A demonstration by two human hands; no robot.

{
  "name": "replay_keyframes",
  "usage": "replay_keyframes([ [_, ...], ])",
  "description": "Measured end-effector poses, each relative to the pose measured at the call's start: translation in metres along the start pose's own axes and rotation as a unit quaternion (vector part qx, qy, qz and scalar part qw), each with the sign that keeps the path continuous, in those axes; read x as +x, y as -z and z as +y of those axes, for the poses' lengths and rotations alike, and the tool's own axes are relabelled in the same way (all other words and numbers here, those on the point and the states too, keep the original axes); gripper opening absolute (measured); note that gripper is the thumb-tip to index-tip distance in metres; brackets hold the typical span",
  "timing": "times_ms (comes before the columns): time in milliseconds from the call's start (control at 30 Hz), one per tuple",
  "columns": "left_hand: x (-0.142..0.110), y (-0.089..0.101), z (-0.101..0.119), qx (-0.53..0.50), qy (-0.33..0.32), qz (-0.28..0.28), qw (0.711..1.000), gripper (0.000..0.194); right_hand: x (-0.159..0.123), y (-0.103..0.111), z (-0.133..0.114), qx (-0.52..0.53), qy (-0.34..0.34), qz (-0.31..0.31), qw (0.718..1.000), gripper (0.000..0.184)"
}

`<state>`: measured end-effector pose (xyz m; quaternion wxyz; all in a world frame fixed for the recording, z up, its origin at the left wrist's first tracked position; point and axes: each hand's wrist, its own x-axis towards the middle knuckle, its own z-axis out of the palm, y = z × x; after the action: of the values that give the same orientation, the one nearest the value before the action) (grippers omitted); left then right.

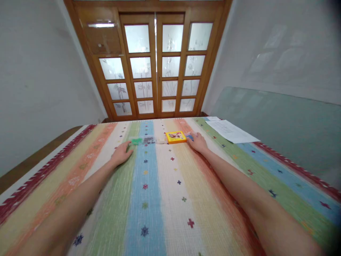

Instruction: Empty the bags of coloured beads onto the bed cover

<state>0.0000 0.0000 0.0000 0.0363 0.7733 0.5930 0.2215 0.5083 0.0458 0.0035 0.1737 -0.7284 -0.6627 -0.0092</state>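
while my left hand [122, 154], thumb and fingers apart, borders the green packet [136, 141] and my right hand [198, 143], grip unclear, meets the blue item [189, 137] beside the yellow box [176, 137] on the striped cloth [149, 170], light touches best avoid skewing them.

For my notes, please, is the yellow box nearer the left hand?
No, the yellow box is beside the right hand, not the left hand.

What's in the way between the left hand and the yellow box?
Between the left hand and the yellow box lie a green pack, a dark pack, then a pale pack, in a row.
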Motion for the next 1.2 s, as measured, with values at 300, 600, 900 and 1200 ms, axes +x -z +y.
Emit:
replay_keyframes([
  [300, -0.045, 0.051, -0.060, 0.021, 0.150, 0.039, 0.988, 0.060, -0.057, 0.008, -0.089, -0.024, 0.125, -0.022, 0.992, 0.061],
  [600, -0.039, 0.045, -0.038, 0.052, 0.119, 0.147, 0.981, 0.048, -0.034, 0.025, -0.052, 0.059, 0.256, -0.055, 0.963, 0.047],
  [900, -0.020, 0.018, 0.067, -0.043, -0.146, -0.020, 0.988, 0.032, -0.064, 0.049, -0.052, 0.040, 0.252, -0.093, 0.962, 0.041],
  [1200, -0.003, -0.025, 0.115, -0.050, -0.181, -0.042, 0.981, 0.040, -0.087, 0.055, -0.080, 0.025, 0.302, -0.094, 0.948, 0.040],
])
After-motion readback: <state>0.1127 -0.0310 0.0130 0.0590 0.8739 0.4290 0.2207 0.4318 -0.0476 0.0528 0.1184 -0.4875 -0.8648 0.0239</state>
